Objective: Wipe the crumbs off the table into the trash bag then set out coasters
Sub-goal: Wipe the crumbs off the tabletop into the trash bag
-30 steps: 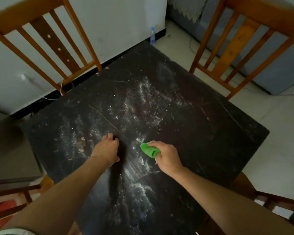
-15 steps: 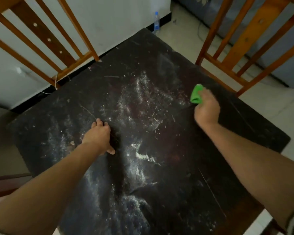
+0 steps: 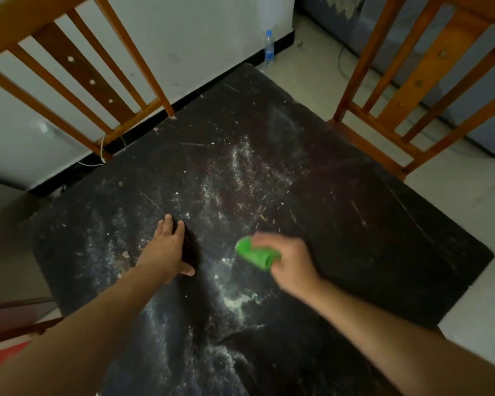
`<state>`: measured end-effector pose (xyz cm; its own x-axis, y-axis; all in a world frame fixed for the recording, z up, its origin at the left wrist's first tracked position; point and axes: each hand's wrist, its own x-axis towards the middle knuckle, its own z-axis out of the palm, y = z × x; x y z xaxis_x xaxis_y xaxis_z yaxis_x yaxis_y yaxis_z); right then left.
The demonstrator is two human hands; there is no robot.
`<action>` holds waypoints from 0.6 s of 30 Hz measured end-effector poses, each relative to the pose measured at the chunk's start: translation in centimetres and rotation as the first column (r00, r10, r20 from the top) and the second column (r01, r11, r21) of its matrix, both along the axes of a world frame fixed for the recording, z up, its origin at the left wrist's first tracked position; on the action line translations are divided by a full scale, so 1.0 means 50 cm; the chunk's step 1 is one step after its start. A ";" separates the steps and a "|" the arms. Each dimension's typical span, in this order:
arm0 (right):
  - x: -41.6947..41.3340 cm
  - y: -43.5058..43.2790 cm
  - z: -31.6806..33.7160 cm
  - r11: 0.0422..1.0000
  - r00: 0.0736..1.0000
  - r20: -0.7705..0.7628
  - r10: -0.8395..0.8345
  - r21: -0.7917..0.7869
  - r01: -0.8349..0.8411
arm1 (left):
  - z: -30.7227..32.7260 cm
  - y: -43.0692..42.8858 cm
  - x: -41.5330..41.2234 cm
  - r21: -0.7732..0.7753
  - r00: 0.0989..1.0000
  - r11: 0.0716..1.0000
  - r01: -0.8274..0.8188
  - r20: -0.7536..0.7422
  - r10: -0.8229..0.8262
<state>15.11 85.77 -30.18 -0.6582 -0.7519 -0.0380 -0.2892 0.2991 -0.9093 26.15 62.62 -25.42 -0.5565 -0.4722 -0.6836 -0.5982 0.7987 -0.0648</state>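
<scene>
Back from the far edge, the right hand (image 3: 290, 264) is now mid-bench and blurred, fingers curled round a crumpled green cloth (image 3: 255, 254) beside a pale powdery heap. The left hand (image 3: 166, 250) lies flat, fingers straight, on the dark, scratched bench (image 3: 369, 224). Fine white crumbs (image 3: 240, 178) streak its matte top. Slatted wooden chairs (image 3: 92, 81) stand at its far edges.

Green cloth (image 3: 255, 254) back near centre
</scene>
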 end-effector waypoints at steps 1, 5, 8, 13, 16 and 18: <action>-0.065 -0.016 0.004 0.993 0.993 -0.032 -0.110 0.026 0.111 | 0.000 0.000 -0.001 0.003 1.000 1.000 -0.001 0.002 0.001; -0.336 -0.047 0.014 0.861 0.863 -0.286 -0.416 0.181 0.475 | -0.005 -0.002 -0.001 0.006 1.000 1.000 -0.009 0.003 0.009; -0.406 -0.042 0.001 0.742 0.790 -0.390 -0.473 0.306 0.596 | -0.012 -0.004 0.001 0.010 1.000 1.000 -0.012 -0.001 0.012; -0.219 -0.090 -0.039 0.946 0.888 -0.430 -0.162 0.188 0.263 | -0.013 -0.007 0.007 0.011 1.000 1.000 -0.006 -0.010 0.006; -0.059 -0.068 -0.041 0.988 0.906 -0.419 0.061 0.152 0.003 | -0.010 -0.005 0.006 0.018 1.000 1.000 -0.013 -0.011 0.014; 0.026 -0.042 -0.039 0.979 0.923 -0.339 0.184 0.145 -0.141 | -0.008 -0.004 0.005 0.024 1.000 1.000 -0.017 -0.014 0.017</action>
